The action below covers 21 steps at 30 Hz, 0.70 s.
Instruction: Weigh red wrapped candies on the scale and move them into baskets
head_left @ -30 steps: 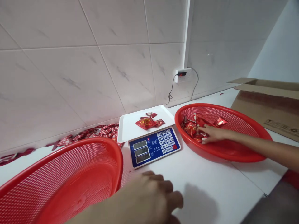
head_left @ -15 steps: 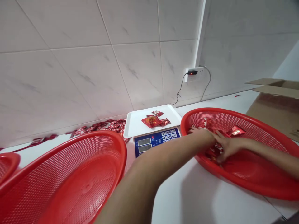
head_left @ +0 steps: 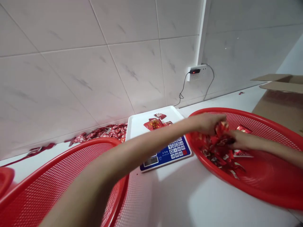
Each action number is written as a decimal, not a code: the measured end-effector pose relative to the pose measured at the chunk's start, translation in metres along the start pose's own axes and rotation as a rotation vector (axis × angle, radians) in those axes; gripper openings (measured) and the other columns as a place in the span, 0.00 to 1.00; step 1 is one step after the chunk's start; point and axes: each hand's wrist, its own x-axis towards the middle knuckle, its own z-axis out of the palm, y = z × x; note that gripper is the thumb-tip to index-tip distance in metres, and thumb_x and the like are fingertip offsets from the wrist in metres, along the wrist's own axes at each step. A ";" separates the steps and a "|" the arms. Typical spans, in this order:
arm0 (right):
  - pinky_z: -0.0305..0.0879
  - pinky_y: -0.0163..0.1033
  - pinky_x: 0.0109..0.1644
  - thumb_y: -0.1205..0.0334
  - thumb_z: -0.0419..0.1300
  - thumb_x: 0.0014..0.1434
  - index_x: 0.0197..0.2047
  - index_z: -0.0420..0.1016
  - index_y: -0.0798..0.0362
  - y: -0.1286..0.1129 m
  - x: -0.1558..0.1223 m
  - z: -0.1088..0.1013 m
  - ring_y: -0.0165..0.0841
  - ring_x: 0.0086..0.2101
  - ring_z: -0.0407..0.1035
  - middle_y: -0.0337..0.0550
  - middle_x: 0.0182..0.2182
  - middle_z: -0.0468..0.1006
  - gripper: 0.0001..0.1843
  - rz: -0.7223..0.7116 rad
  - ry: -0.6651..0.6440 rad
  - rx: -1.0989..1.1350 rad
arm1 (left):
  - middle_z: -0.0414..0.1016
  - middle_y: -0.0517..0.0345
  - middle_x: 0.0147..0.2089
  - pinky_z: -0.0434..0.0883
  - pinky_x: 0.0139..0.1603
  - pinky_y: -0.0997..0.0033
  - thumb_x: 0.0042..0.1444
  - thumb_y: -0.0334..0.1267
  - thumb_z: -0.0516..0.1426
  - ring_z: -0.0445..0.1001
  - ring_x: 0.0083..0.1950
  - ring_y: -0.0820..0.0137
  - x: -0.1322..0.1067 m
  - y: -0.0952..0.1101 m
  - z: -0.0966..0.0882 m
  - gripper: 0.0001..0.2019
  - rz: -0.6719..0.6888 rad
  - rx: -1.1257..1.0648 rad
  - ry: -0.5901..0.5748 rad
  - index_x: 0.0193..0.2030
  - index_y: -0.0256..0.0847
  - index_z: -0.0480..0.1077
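My left hand point(head_left: 208, 122) reaches across the scale into the right red basket point(head_left: 260, 192) and is closed on a bunch of red candy packets point(head_left: 221, 128), lifted a little above the pile. My right hand point(head_left: 239, 140) lies in the same basket among the red packets point(head_left: 220, 156), its fingers curled against them. Whether it grips any is unclear. A few red packets point(head_left: 155, 123) lie on the white tray of the blue-faced scale point(head_left: 170, 153).
A large red mesh basket point(head_left: 59, 176) sits at the near left, with another red rim point(head_left: 6, 178) at the far left edge. Loose red packets point(head_left: 104, 132) line the tiled wall. A wall socket with a cable point(head_left: 195, 72) and a cardboard box point(head_left: 281, 101) are at the right.
My left hand moved from the near table edge across the scale into the right basket and closed on packets, raising them. My right hand stayed in the basket. The view shifted slightly.
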 end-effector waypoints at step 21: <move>0.66 0.44 0.39 0.37 0.57 0.55 0.43 0.74 0.46 -0.096 -0.022 -0.075 0.40 0.35 0.74 0.45 0.37 0.81 0.23 0.075 0.565 -0.210 | 0.70 0.47 0.63 0.72 0.54 0.66 0.62 0.42 0.57 0.73 0.59 0.62 -0.146 -0.133 -0.036 0.25 -0.382 -0.119 0.478 0.64 0.42 0.63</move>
